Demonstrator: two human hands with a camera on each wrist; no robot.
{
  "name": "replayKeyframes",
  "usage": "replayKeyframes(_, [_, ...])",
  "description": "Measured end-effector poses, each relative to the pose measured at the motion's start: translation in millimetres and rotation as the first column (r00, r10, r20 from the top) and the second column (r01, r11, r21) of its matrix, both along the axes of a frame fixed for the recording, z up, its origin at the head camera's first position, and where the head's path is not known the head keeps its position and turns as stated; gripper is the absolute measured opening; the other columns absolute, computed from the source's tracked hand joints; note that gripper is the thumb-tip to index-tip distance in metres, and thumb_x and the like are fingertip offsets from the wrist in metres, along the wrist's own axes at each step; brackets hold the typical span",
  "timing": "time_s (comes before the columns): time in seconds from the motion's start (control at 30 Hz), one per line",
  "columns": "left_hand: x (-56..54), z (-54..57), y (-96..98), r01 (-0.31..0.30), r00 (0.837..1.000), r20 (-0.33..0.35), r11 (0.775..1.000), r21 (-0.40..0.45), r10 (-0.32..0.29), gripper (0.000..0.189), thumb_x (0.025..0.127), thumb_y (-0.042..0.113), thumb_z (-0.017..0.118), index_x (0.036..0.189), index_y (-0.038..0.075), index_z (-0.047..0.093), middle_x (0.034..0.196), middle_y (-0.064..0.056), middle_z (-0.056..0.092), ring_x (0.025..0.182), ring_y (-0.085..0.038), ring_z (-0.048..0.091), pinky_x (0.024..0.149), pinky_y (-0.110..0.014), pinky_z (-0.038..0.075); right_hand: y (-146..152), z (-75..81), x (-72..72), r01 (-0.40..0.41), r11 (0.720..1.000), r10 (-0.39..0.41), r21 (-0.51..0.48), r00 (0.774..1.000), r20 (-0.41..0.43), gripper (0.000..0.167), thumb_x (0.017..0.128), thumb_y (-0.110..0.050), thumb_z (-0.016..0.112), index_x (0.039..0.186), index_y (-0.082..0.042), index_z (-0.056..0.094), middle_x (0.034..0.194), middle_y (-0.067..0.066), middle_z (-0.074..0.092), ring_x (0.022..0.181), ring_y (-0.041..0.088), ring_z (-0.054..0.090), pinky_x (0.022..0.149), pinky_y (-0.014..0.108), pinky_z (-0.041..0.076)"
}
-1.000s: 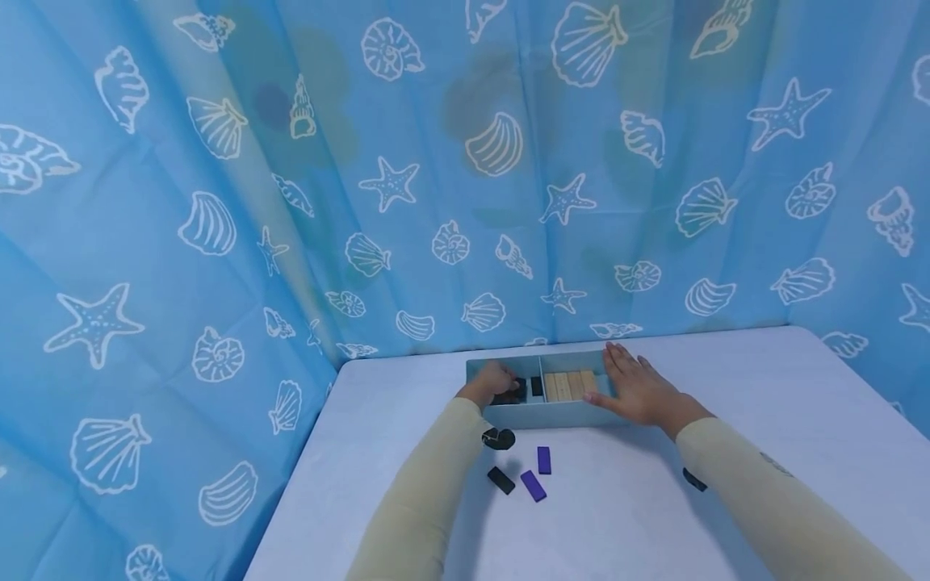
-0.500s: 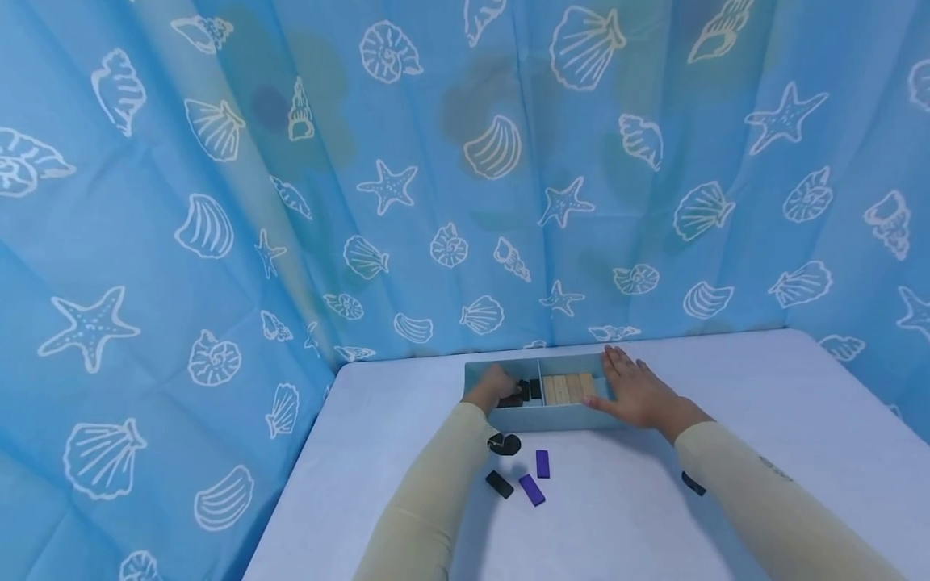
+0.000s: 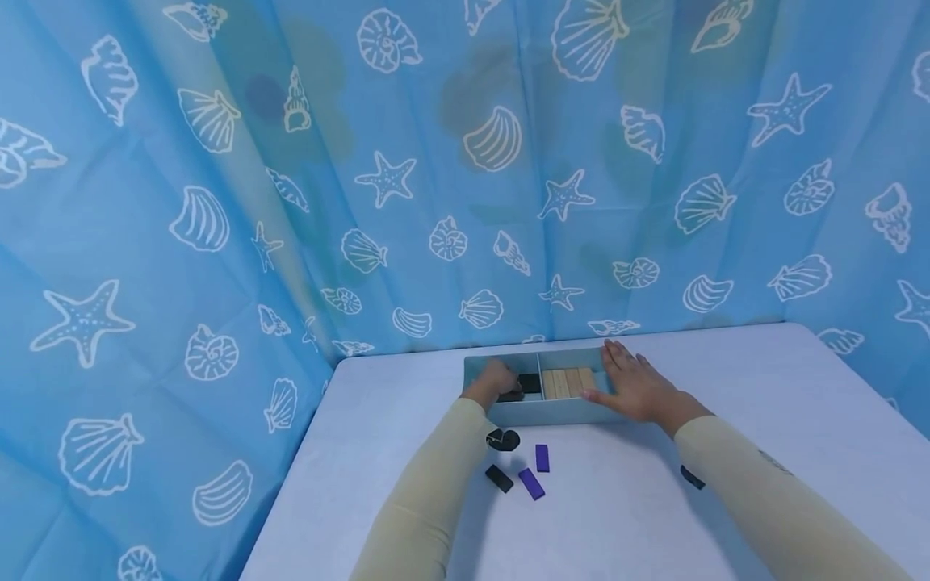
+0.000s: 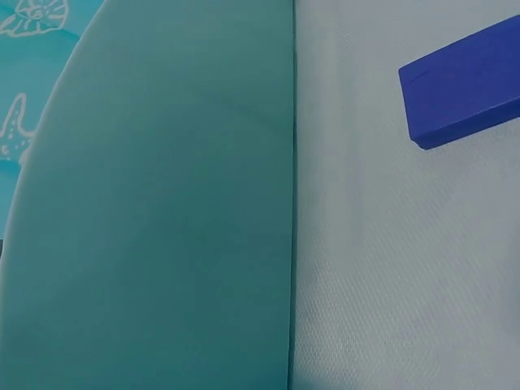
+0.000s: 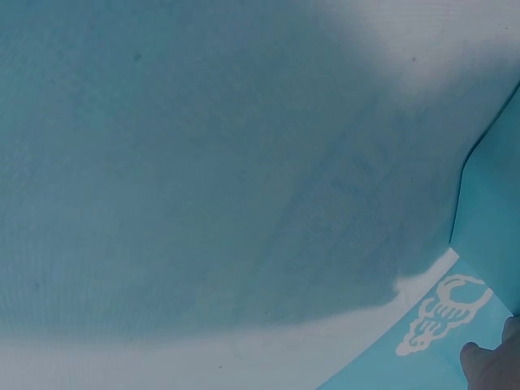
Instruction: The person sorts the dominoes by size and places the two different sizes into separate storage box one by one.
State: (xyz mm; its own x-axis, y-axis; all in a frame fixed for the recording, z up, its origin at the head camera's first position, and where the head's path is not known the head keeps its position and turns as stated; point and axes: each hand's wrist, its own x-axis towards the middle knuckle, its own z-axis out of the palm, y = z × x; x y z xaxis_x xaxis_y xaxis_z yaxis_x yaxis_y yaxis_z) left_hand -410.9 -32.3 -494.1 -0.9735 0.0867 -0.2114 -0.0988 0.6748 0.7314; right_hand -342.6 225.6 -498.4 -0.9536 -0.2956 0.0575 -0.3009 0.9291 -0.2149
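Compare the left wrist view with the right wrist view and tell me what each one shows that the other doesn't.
Only the left wrist view: a purple block, cut off by the picture's edge, and part of a starfish print.

Only the right wrist view: a bit of the right grip in the lower right corner, and a pointed shell print.

Both: part of the box, the table and the blue curtain.

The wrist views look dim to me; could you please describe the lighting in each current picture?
Right wrist: a broad, soft shadow covers most of the tabletop; left wrist: dim, a purple block looking bluer than purple does in the head view; head: brighter, faint shadows beside both sleeves.
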Motion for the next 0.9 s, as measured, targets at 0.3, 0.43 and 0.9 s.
replayKeyframes(0.3, [7.5, 0.8, -1.1, 0.043, 0.999, -0.015, 0.997, -0.057, -0.044, 0.009, 0.091, 0.004, 0.061, 0.084, 0.003, 0.067, 0.085, -0.007, 0.06, 0.081, -0.024, 0.056, 0.079, -0.041, 0.05, 1, -2.1, -0.5, -0.007, 1.0, 0.007, 0.0, 1.0, 0.013, 0.109, 0.089, -0.074, 0.042, 0.15, 0.011, 0.013, 0.158, 0.027, 0.006, 0.145, 0.042, 0.002, 0.113, 0.06, 0.007])
replayKeyframes(0.43, [9.1, 5.2, -0.8, 0.046, 0.998, -0.026, 0.995, -0.091, -0.048, 0.01, 0.092, 0.003, 0.058, 0.089, 0.002, 0.067, 0.087, -0.007, 0.059, 0.08, -0.024, 0.055, 0.076, -0.039, 0.049, 1, -0.3, -1.5, -0.018, 1.0, 0.018, 0.008, 1.0, 0.003, 0.11, 0.088, -0.075, 0.041, 0.15, 0.011, 0.013, 0.158, 0.027, 0.006, 0.145, 0.043, 0.003, 0.113, 0.058, 0.008])
replayKeyframes(0.9, [26.1, 27.5, -40.9, 0.206, 0.97, -0.153, 0.974, 0.097, -0.19, 0.037, 0.094, 0.008, 0.063, 0.129, -0.003, 0.056, 0.09, -0.007, 0.065, 0.075, -0.015, 0.068, 0.068, -0.029, 0.057, 2, -1.3, -0.9, -0.013, 0.999, 0.013, -0.038, 1.0, 0.01, 0.111, 0.089, -0.072, 0.045, 0.149, 0.013, 0.009, 0.157, 0.031, 0.005, 0.143, 0.046, 0.004, 0.113, 0.058, 0.01])
